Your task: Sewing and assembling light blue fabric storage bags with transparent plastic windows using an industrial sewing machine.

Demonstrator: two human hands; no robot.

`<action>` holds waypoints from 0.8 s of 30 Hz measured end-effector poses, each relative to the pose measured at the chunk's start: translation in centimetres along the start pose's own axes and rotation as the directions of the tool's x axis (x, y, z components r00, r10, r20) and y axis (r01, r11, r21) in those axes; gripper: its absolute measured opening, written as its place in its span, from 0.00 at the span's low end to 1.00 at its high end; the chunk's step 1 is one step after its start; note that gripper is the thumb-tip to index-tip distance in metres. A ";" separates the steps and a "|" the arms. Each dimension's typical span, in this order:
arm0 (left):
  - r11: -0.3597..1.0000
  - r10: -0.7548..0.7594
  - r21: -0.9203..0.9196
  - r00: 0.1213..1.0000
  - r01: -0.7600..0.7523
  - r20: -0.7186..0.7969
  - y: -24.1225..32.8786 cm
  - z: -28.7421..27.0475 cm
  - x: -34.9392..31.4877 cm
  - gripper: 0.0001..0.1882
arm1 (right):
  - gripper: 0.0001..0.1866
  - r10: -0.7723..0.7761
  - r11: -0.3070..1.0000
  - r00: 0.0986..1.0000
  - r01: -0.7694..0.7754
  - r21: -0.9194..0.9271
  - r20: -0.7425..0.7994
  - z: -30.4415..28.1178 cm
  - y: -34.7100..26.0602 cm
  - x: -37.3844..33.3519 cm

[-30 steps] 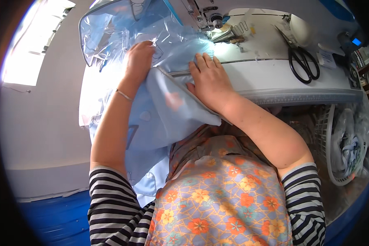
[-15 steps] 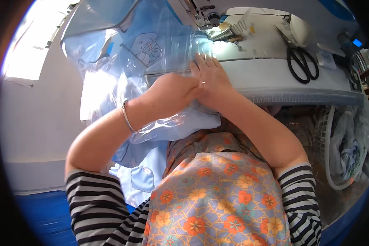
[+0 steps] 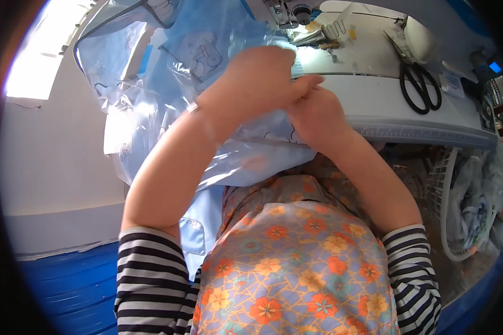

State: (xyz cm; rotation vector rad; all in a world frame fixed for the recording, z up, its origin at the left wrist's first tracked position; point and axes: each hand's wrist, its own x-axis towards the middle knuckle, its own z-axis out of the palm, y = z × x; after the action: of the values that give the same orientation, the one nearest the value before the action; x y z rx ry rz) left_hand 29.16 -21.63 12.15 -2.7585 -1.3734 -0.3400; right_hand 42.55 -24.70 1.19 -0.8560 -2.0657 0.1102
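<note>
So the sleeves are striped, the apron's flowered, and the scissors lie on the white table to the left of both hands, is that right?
Not quite: in the head view the scissors lie to the right of the left hand and right hand, on the white table. The striped sleeves and flowered apron are correct.

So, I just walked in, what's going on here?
A person in a floral apron is at a sewing machine. Their left hand and right hand overlap in view above light blue material and clear plastic; what they grip is hidden. Black-handled scissors lie off to the right.
</note>
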 end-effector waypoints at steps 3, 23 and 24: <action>0.969 -0.243 0.152 0.839 0.193 0.487 -0.9 1.2 1.6 0.19 | 0.11 0.070 0.998 0.961 -0.065 -0.028 0.266 -1.1 -0.2 -0.7; 0.978 0.076 -0.204 0.991 -0.052 0.111 -2.7 4.9 -1.2 0.09 | 0.20 -0.067 0.998 0.979 0.063 0.026 0.191 -3.0 0.4 -2.2; 0.976 0.073 -0.212 0.993 -0.052 0.092 -2.7 5.0 -1.2 0.09 | 0.20 -0.070 0.997 0.979 0.067 0.025 0.191 -2.9 0.5 -2.0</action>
State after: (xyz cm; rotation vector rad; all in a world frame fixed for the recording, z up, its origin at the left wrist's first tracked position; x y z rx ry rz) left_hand 27.17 -20.28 6.89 -3.0213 -1.3392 -0.3695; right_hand 45.80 -26.17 1.41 -0.7881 -2.2680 0.1798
